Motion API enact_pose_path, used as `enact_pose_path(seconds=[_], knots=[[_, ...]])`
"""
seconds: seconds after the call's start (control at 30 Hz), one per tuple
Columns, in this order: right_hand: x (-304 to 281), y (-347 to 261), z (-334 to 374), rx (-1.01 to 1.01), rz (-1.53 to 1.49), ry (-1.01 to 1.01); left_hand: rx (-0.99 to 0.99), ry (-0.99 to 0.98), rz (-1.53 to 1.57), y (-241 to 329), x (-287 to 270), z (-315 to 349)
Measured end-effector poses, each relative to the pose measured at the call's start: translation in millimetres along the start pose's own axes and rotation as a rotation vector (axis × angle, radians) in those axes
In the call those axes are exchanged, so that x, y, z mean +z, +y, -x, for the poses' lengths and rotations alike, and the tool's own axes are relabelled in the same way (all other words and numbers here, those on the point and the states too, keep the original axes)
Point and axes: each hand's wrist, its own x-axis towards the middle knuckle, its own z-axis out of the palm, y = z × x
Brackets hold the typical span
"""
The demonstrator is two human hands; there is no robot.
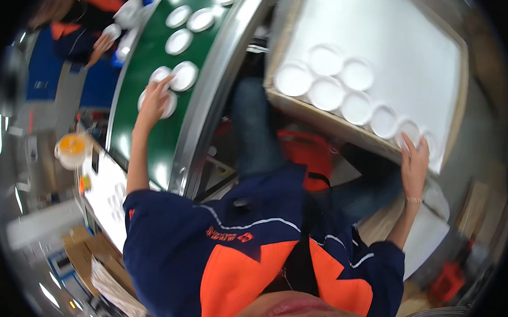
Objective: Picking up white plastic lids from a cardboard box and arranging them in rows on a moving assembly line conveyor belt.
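Observation:
My left hand (151, 102) reaches over the green conveyor belt (132, 127), its fingers stretched among several round white discs. The fingertips lie by one white disc (160, 75), and another disc (169, 105) shows beside the fingers. My right hand (415, 165) is at the near right corner of a shallow box lined in white (384, 28). Its fingers are apart and touch the near edge of a white disc (407, 133). More discs, such as one white disc (293, 78), lie flat in rows along the box's near side.
A metal rail (212, 83) edges the belt. Across it, a co-worker's hand (103, 43) holds a white disc. A red stool (305, 155) stands under the box. At left are a white table (107, 177) and a white pot with an orange top (72, 149).

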Motion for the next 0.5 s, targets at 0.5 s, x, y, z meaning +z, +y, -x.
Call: enact_pose_path(seconds=[0.5], knots=[[-9,3,10,0.072,0.063,0.010,-0.075,0.134,-0.062,46,-11,4]])
